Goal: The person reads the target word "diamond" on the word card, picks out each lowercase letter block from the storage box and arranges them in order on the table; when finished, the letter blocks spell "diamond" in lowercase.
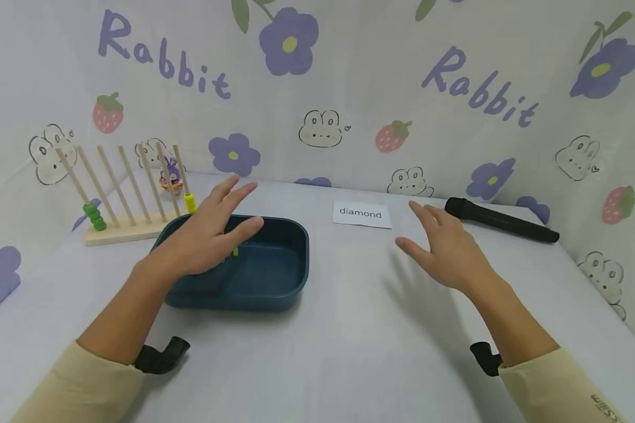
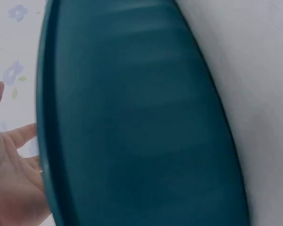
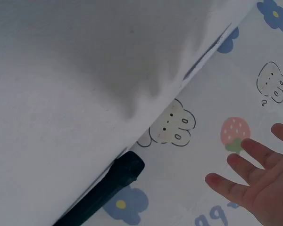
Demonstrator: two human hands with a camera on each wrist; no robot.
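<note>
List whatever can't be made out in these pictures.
Head view: what lies at the blue bin's left side, beyond a bit of green; the left hand hides it.
Head view: the purple toy's details; too small, crossed by wooden rods.
Right wrist view: the black microphone's lower end; cut off by the bottom edge.

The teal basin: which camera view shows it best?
The head view: the teal basin shows its open top and front wall, though the left hand hides part. The left wrist view gives one wall close up, cropped; the right wrist view shows none of it.
</note>
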